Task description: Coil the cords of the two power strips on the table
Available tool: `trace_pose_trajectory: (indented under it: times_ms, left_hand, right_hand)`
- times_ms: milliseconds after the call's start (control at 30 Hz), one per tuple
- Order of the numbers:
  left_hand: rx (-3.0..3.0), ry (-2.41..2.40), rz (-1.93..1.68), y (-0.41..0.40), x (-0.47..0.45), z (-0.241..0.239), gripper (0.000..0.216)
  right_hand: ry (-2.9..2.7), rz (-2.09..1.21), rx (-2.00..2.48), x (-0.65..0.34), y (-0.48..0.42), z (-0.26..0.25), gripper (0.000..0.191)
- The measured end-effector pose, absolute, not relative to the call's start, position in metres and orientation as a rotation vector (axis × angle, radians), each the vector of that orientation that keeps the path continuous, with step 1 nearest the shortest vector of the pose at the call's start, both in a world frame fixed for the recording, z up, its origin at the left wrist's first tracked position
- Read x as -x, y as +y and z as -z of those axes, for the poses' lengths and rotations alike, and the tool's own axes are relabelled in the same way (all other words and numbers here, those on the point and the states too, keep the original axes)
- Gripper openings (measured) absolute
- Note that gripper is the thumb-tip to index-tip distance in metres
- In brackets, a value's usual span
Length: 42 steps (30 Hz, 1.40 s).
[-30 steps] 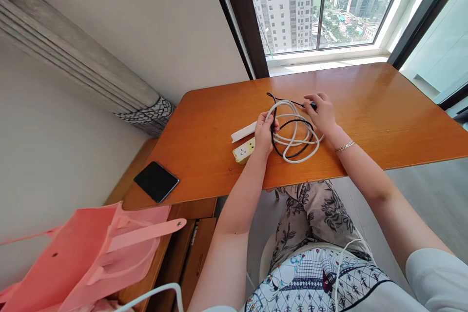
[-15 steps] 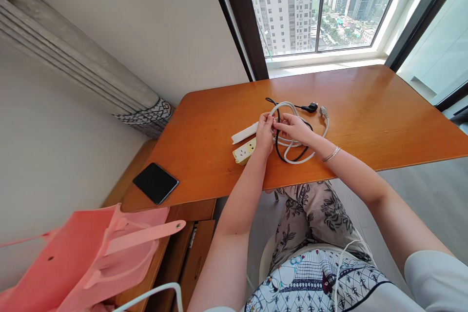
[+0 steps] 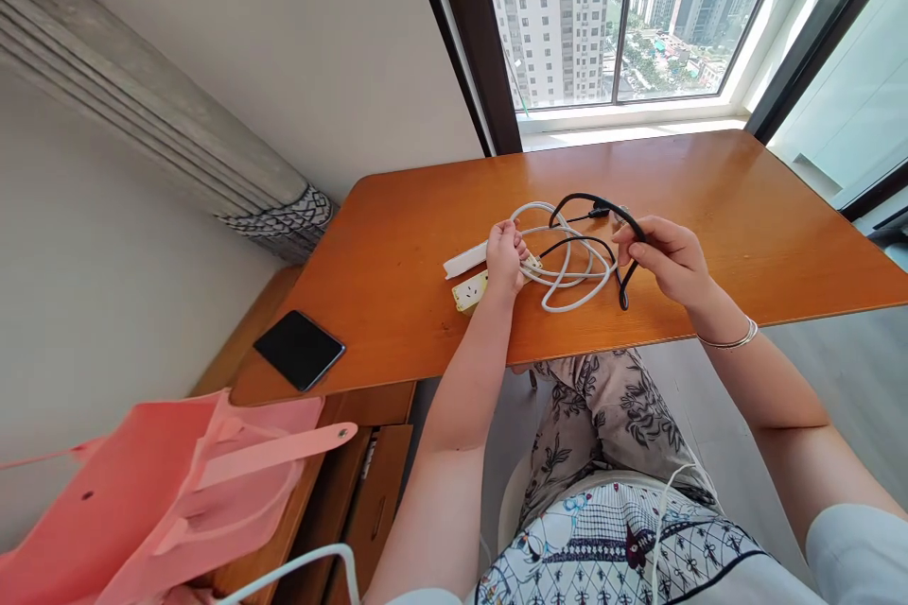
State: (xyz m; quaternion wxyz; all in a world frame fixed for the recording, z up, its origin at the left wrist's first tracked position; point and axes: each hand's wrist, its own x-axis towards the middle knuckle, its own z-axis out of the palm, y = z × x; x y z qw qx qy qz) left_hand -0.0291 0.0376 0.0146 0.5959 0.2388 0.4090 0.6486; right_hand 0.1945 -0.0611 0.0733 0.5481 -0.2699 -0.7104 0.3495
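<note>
Fingers curled, my left hand (image 3: 506, 255) grips the white cable (image 3: 529, 208) above the power strips. Off to the right, my right hand (image 3: 667, 255) pinches the black cable (image 3: 592, 198), whose loop is lifted and stretched away from the white coils. Below my left wrist lies a cream power strip (image 3: 469, 291) with sockets, partly covered by the hand. A white power strip (image 3: 466, 259) sits just behind it. The black plug (image 3: 602, 208) rests on the table beyond the coils; the pale plug near it is mostly hidden behind the black cable and my right fingers.
The wooden table (image 3: 397, 255) carries a black phone or tablet (image 3: 300, 350) at its left corner. A pink bag (image 3: 177, 492) stands at lower left beside a wooden drawer unit (image 3: 379, 501). A window (image 3: 567, 19) is behind the table.
My right hand has moved right, drawing the black cable out from the white coils. My left hand stays near the strips, now closed around the white cable.
</note>
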Motion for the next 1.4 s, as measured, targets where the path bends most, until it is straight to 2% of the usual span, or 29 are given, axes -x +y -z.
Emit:
trace_pose_trajectory:
  times_ms: [167, 333, 500, 533, 667, 767, 933, 1067, 1167, 1233, 1400]
  left_hand:
    - [-0.577, 0.963, -1.501, 0.035, 0.027, -0.015, 0.023]
    - [-0.588, 0.982, -1.493, 0.037, 0.029, -0.014, 0.023]
    - [-0.555, 1.014, -1.503, 0.039, 0.03, -0.015, 0.023]
    - [-0.553, 1.015, -1.503, 0.039, 0.03, -0.015, 0.023]
    - [-0.568, 1.012, -1.494, 0.038, 0.029, -0.016, 0.023]
    - [-0.58, 1.021, -1.483, 0.037, 0.028, -0.017, 0.023]
    - [-0.62, 1.023, -1.465, 0.035, 0.026, -0.018, 0.021]
    - [-0.642, 1.034, -1.459, 0.034, 0.026, -0.017, 0.021]
    - [-0.646, 1.029, -1.456, 0.034, 0.027, -0.017, 0.022]
    - [-0.646, 1.019, -1.451, 0.033, 0.027, -0.018, 0.021]
    - [-0.637, 0.997, -1.453, 0.031, 0.025, -0.02, 0.021]
  right_hand:
    - [-1.668, -0.735, 0.606, -0.208, -0.069, -0.073, 0.029]
    - [-1.381, -0.441, 0.599, -0.224, -0.065, -0.081, 0.034]
    - [-1.005, -0.346, 0.557, -0.276, -0.044, -0.085, 0.017]
    - [-0.944, -0.346, 0.594, -0.291, -0.038, -0.08, 0.015]
    - [-0.886, -0.295, 0.891, -0.346, -0.006, -0.039, 0.03]
    - [-0.825, -0.201, 1.259, -0.365, 0.007, -0.015, 0.028]
    - [-1.144, 0.297, 1.647, -0.33, -0.018, -0.027, 0.057]
    - [-1.614, 0.536, 1.606, -0.261, -0.037, -0.054, 0.052]
    - [-2.003, 0.451, 1.517, -0.207, -0.03, -0.06, 0.044]
    - [-2.173, 0.359, 1.556, -0.179, -0.018, -0.058, 0.046]
    - [-2.344, -0.082, 1.992, -0.157, 0.015, -0.049, 0.037]
